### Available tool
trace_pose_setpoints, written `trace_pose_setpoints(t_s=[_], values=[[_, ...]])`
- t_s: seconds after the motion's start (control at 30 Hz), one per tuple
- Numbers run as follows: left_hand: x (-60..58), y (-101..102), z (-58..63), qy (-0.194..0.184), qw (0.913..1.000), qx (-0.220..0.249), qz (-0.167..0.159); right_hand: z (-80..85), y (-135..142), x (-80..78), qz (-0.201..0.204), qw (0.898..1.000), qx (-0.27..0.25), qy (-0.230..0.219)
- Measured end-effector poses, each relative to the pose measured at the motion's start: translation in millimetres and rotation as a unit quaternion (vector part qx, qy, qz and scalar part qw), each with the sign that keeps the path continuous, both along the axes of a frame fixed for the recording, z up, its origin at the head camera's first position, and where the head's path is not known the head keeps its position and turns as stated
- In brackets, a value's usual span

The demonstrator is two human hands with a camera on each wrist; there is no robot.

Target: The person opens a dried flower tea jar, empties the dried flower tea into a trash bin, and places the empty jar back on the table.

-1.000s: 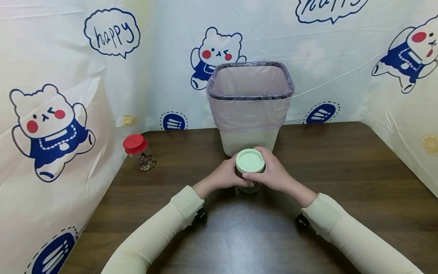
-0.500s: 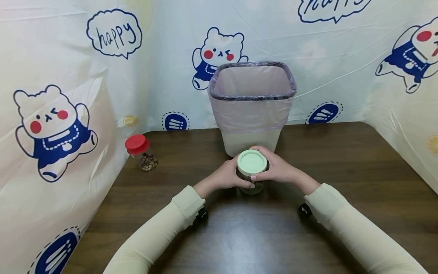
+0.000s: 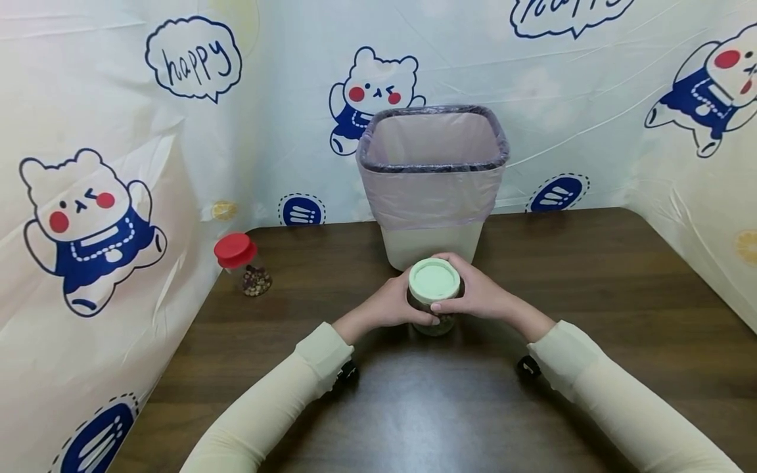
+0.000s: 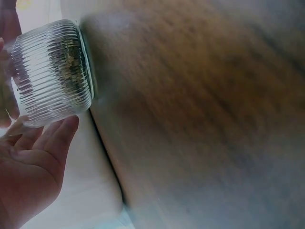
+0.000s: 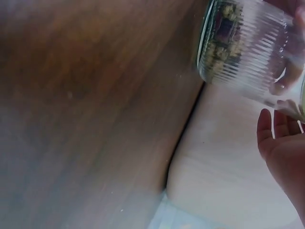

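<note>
A ribbed glass jar (image 4: pixel 52 71) with a pale green lid (image 3: pixel 434 280) stands upright on the table. Dried bits, dark and yellowish, lie at its bottom, clearest in the right wrist view. My left hand (image 3: pixel 387 303) holds the jar's side from the left, thumb across the front of the glass. From the right, my right hand (image 3: pixel 480 292) grips it higher, with the thumb just under the lid's front edge and fingers behind. In the head view the far fingers of both hands are largely hidden behind the jar and lid.
Right behind the jar stands a cream waste bin (image 3: pixel 432 243) lined with a pale translucent bag. A second jar with a red lid (image 3: pixel 234 249) and dried bits inside stands at the table's left edge. Printed cloth (image 3: pixel 284 118) hangs around the back and sides of the brown table (image 3: pixel 384 407).
My right hand has shifted slightly to the right on the jar, its thumb drawing away from the left thumb. The left hand stays in place around the glass.
</note>
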State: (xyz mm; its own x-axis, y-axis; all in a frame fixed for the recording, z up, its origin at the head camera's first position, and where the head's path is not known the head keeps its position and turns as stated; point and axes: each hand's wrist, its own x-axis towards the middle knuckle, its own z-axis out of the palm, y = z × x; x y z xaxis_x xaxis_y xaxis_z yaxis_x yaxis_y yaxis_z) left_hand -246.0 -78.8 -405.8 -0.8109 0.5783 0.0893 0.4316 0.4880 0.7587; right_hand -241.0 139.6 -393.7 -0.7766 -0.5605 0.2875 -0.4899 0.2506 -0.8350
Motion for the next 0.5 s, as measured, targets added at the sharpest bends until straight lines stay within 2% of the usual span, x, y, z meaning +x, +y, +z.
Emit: trace_pose_setpoints(t_s=[0.27,0.5], values=[[0.2,0,-0.3,0.006,1.0000,-0.002,-0.002,1.5,-7,18.5,-0.073,0.997,0.010,0.005],[-0.8,-2,-1.8,0.002,0.9999,0.010,-0.010,6.8,-23,37.5,-0.170,0.985,0.010,-0.003]])
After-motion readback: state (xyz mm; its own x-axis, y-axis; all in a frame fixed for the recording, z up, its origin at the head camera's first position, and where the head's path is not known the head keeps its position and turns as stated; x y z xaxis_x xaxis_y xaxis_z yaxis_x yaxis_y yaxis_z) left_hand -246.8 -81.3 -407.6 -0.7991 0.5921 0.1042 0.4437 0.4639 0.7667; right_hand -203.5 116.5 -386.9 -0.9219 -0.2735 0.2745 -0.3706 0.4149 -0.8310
